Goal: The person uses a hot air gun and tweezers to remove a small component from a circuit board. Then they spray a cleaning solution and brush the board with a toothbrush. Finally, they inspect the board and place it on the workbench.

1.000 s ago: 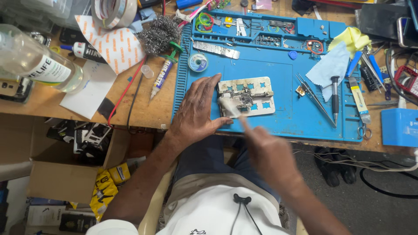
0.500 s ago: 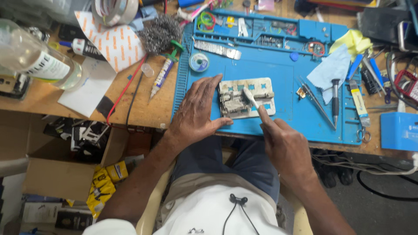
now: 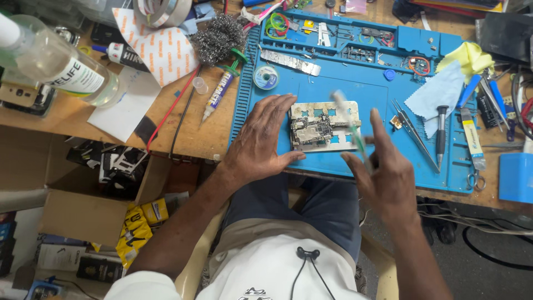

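A small circuit board (image 3: pixel 312 132) lies on a pale metal holder plate (image 3: pixel 338 114) in the middle of the blue work mat (image 3: pixel 366 89). My left hand (image 3: pixel 261 139) lies flat on the mat, fingers spread, pressing against the left edge of the holder. My right hand (image 3: pixel 383 172) hovers at the mat's front edge, to the right of the board, gripping a thin brush-like tool (image 3: pixel 350 125). The tool is blurred with motion, and its tip is over the right side of the board.
Tweezers (image 3: pixel 413 133), a dark screwdriver (image 3: pixel 440 136), a light blue cloth (image 3: pixel 438 94) and a yellow cloth (image 3: pixel 472 55) lie right of the board. A syringe tube (image 3: pixel 219 91), steel wool (image 3: pixel 219 39), solder reel (image 3: pixel 266 77) and clear bottle (image 3: pixel 61 69) sit left. Cardboard boxes stand below the desk.
My right hand has drawn back to the right and lifted, swinging the tool off the board's middle. My left hand has stayed pressed beside the holder.
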The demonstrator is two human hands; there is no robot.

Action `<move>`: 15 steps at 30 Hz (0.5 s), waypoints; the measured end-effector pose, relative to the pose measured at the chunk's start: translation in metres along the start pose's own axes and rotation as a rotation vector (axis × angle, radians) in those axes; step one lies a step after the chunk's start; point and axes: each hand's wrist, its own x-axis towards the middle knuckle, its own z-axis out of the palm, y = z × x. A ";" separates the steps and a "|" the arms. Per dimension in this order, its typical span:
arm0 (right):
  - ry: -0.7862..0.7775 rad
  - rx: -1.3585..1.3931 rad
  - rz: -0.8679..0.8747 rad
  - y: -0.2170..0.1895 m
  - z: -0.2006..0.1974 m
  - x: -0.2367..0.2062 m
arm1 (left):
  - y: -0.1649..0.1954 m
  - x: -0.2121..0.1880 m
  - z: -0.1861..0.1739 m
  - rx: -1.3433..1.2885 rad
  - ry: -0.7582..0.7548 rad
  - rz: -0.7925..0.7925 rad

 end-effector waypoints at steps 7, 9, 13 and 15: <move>-0.323 0.017 -0.193 -0.011 -0.005 0.064 | 0.000 -0.001 0.002 -0.042 0.015 -0.059; -0.287 -0.016 -0.372 -0.012 -0.005 0.072 | -0.001 -0.001 0.003 -0.042 0.016 -0.051; -0.354 -0.045 -0.285 -0.007 -0.003 0.074 | -0.004 -0.002 0.004 -0.058 0.016 -0.053; -0.328 -0.019 -0.332 -0.005 -0.004 0.074 | -0.004 -0.003 0.005 -0.068 0.022 -0.054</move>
